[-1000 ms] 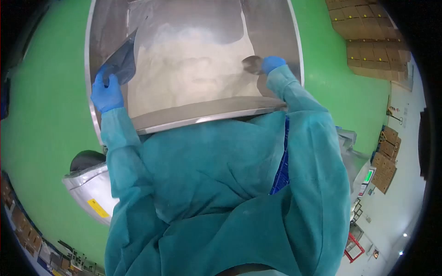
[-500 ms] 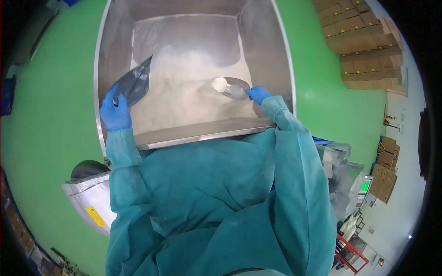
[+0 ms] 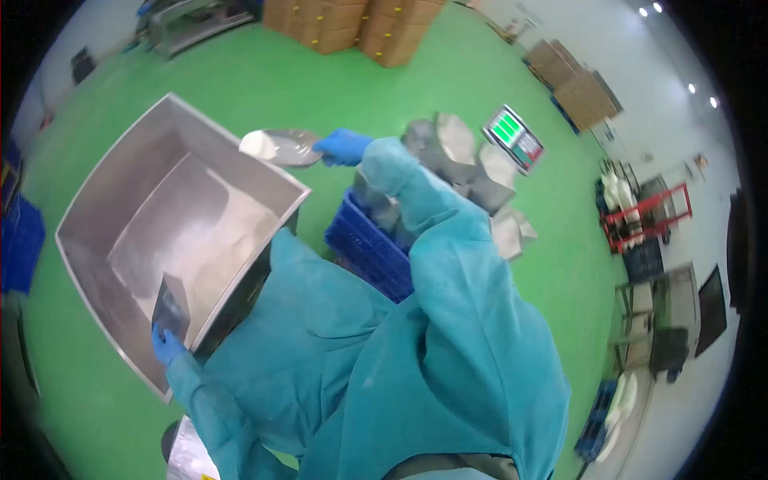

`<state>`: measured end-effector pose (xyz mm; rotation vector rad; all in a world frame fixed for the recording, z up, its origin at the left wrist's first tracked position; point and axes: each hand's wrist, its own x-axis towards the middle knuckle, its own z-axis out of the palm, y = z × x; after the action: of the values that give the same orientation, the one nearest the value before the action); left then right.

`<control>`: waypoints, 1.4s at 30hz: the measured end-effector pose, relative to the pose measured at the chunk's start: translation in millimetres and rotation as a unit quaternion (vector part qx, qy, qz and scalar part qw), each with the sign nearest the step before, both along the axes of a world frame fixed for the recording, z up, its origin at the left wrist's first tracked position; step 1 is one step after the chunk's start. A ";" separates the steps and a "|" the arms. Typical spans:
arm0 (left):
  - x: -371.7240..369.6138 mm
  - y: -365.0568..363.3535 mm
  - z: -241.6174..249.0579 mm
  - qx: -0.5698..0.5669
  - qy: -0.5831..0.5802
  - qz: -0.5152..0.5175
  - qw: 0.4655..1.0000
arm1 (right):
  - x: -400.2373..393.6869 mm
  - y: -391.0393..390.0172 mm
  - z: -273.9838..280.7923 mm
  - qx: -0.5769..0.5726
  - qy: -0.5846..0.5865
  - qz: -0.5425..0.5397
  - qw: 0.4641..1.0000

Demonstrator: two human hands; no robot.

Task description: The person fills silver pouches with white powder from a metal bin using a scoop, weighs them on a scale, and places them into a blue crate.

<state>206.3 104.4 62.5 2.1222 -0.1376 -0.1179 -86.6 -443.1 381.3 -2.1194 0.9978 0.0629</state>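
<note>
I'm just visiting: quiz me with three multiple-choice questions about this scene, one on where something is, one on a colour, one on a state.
1. Where is the metal scoop?
A. above the far corner of the steel bin
B. on the green floor
C. in the blue crate

2. What colour are the gloves on both hands?
A. white
B. blue
C. black

3. What state is the scoop in?
A. empty
B. upside down
C. loaded with white powder

Answers:
1 A, the right hand holds it over the steel bin rim.
2 B, the left hand, gripping a dark pouch, is blue-gloved too.
3 C, powder sits in its bowl.
</note>
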 end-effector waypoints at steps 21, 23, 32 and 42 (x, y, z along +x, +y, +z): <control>-13.0 -2.5 31.2 0.072 -0.039 -0.056 0.995 | -271.2 -35.9 198.5 -0.466 0.503 -0.166 0.709; -5.0 -0.1 18.3 0.053 -0.052 -0.059 0.995 | -259.6 -38.5 202.5 -0.506 0.435 -0.204 0.716; 14.3 1.3 0.9 0.043 -0.033 -0.069 0.996 | -117.8 102.8 99.6 -0.488 0.141 0.034 0.861; 1.5 6.5 121.2 -0.107 -0.095 -0.020 0.990 | 127.6 57.3 -97.5 -0.363 0.213 0.310 0.852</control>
<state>207.8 110.9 183.7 1.9140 -0.2929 0.0735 41.1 -385.8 283.8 -3.1686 0.5488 0.5781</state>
